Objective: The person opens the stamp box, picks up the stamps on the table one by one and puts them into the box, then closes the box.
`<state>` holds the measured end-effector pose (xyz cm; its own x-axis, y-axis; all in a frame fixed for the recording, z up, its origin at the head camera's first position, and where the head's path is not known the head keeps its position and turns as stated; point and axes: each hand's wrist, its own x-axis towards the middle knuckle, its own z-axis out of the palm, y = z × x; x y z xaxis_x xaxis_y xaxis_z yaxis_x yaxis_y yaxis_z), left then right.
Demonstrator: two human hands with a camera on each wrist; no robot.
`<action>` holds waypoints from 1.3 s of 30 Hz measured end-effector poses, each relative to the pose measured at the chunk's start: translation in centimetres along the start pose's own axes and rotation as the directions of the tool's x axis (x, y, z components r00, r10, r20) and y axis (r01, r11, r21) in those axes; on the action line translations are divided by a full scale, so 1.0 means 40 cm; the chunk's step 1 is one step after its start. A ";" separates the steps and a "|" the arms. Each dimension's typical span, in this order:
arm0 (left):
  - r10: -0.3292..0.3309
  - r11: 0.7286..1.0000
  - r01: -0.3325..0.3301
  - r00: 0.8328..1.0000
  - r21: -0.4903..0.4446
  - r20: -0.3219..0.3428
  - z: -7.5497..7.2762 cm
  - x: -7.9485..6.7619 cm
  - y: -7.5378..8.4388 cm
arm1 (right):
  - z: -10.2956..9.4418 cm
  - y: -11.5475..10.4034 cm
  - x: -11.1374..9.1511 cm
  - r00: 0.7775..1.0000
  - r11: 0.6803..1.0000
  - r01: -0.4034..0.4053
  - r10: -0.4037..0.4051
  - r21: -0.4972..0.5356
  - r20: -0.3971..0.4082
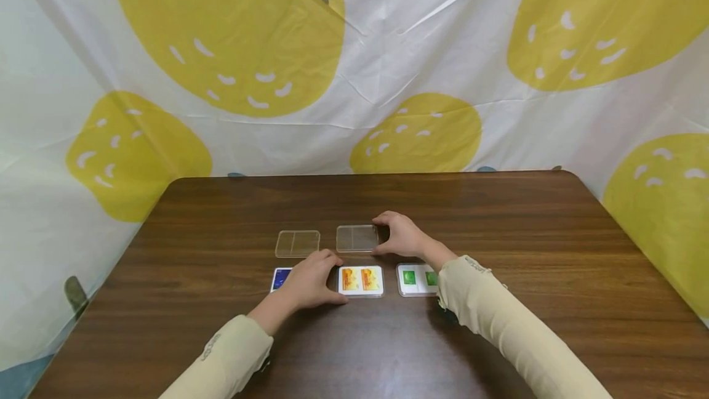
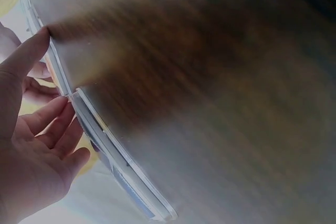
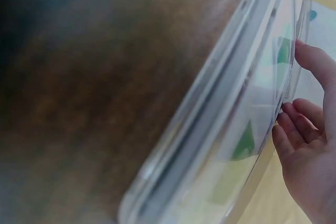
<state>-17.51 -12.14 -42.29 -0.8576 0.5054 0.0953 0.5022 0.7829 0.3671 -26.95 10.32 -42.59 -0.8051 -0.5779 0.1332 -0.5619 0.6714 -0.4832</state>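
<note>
In the head view, my left hand spans the left end of a flat clear case with two orange pictures, thumb at its near corner and fingers at its far corner. Beyond that case, my right hand holds the right end of a clear plastic lid between thumb and fingers. A case with a blue picture lies partly hidden under the left hand. Right of the orange one, a case with two green pictures is partly covered by the right sleeve.
A second clear lid with a middle line lies at the back left of the brown wooden table. Behind the table hangs a white cloth with yellow fruit shapes.
</note>
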 end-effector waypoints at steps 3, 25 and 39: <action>0.003 1.000 -0.003 1.000 -0.003 -0.007 0.001 0.000 -0.002 | 0.002 0.005 0.010 1.000 0.999 0.023 -0.023 -0.023 -0.003; -0.015 1.000 0.015 1.000 -0.023 -0.003 0.001 -0.001 -0.004 | 0.008 0.003 0.034 0.998 0.997 0.061 -0.060 -0.043 0.015; -0.013 1.000 0.013 1.000 -0.025 0.006 0.003 -0.002 -0.002 | 0.000 0.004 0.007 0.999 0.999 -0.020 0.021 0.028 -0.031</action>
<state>-17.47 -12.22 -42.46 -0.8633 0.4974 0.0854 0.4882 0.7802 0.3910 -27.26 10.27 -42.62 -0.8223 -0.5490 0.1499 -0.5401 0.6699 -0.5095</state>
